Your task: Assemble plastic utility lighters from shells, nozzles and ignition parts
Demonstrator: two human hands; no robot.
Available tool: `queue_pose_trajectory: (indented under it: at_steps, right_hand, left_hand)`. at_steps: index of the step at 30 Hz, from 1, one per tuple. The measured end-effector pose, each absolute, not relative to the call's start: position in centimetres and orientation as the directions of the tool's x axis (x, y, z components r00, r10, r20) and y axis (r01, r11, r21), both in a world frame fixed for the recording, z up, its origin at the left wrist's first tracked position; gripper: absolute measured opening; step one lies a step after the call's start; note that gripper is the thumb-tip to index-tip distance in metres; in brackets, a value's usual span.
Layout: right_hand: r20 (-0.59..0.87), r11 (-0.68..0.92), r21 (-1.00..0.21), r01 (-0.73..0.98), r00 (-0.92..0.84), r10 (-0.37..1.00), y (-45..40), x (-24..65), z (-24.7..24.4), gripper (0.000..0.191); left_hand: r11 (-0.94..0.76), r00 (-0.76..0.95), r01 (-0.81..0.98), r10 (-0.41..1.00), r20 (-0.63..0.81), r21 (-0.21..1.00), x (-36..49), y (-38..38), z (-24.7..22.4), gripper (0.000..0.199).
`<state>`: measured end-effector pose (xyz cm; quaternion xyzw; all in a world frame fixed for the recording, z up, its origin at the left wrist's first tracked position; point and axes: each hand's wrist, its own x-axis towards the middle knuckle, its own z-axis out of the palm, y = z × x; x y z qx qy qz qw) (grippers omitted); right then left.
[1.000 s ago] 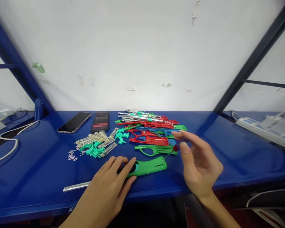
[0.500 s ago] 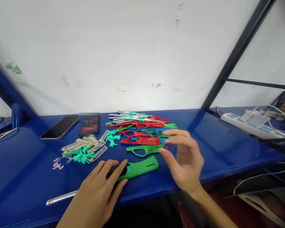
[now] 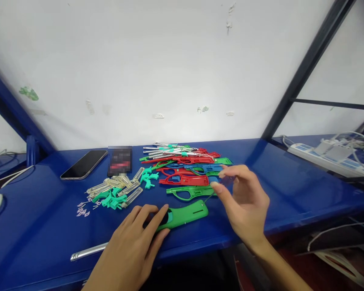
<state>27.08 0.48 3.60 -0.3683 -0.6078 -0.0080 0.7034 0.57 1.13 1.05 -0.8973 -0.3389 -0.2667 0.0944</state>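
Note:
My left hand (image 3: 139, 242) is closed around the front part of a green lighter body (image 3: 188, 215) with a metal tube (image 3: 89, 251) sticking out to the left. At the right my right hand (image 3: 245, 202) pinches a small, dark translucent piece (image 3: 227, 178) between thumb and fingertips, above the table. A thin wire runs from the lighter's right end toward that hand. Behind them lie a green half shell (image 3: 189, 192), red shells (image 3: 185, 180) and a blue one. Metal tubes (image 3: 160, 151) with teal parts rest on the pile's back.
Clear tanks (image 3: 133, 196), teal triggers (image 3: 112, 199) and tiny pale pieces (image 3: 82, 210) lie at the left. Behind them are a phone (image 3: 84, 165) and a dark, partly pixelated item (image 3: 120, 161). A power strip (image 3: 318, 157) with cables is beyond the right frame post.
The view has shifted so that the table items appear slightly farther right. My right hand has moved a little away from the green lighter body, still pinching the small piece.

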Motion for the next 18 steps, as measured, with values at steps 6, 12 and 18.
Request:
queue_pose_trajectory:
  at_steps: [6, 12, 18]
  right_hand:
    - [0.772, 0.717, -0.635, 0.287, 0.24, 0.588, 0.7, 27.1, 3.7, 0.037]
    - [0.607, 0.624, -0.781, 0.014, 0.252, 0.754, 1.3, 29.5, 4.6, 0.03]
    - [0.347, 0.256, -0.739, 0.623, 0.027, 0.937, -0.9, 29.5, 5.9, 0.055]
  left_hand:
    - [-0.748, 0.625, 0.663, 0.557, 0.546, 0.004, 0.5, 1.1, 0.9, 0.041]
    - [-0.75, 0.635, 0.662, 0.547, 0.545, -0.018, 0.4, 1.3, 1.2, 0.04]
    - [-0.752, 0.639, 0.658, 0.533, 0.555, -0.036, 0.4, 1.2, 1.3, 0.041]
